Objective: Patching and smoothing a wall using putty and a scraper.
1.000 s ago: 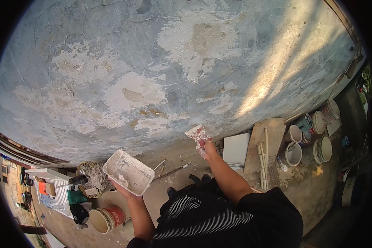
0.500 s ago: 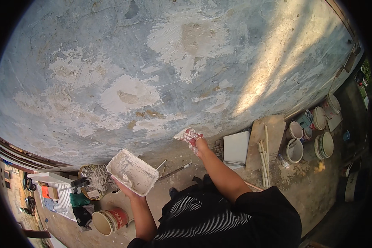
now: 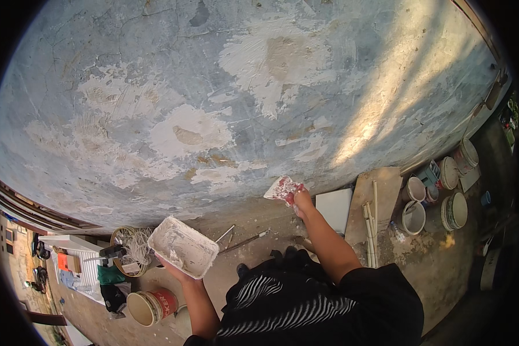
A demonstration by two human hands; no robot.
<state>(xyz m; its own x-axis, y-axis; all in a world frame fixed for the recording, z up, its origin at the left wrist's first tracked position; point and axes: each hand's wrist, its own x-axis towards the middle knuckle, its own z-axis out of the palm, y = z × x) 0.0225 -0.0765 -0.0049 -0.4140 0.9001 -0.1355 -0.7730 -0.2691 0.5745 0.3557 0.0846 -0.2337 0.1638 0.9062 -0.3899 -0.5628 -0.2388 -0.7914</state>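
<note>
With the left hand (image 3: 177,273) clamped on a white tray (image 3: 194,233) before the wall (image 3: 259,124) and the right hand (image 3: 300,202) closed round a scraper (image 3: 279,189) near its foot, the step seems to be patching, the next move calling for steady, flat pressure.

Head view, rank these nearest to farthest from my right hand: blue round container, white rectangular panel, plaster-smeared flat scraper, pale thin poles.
1. Plaster-smeared flat scraper: in your right hand's grip.
2. White rectangular panel: right of that hand.
3. Pale thin poles: right of the panel.
4. Blue round container: far right.
</note>
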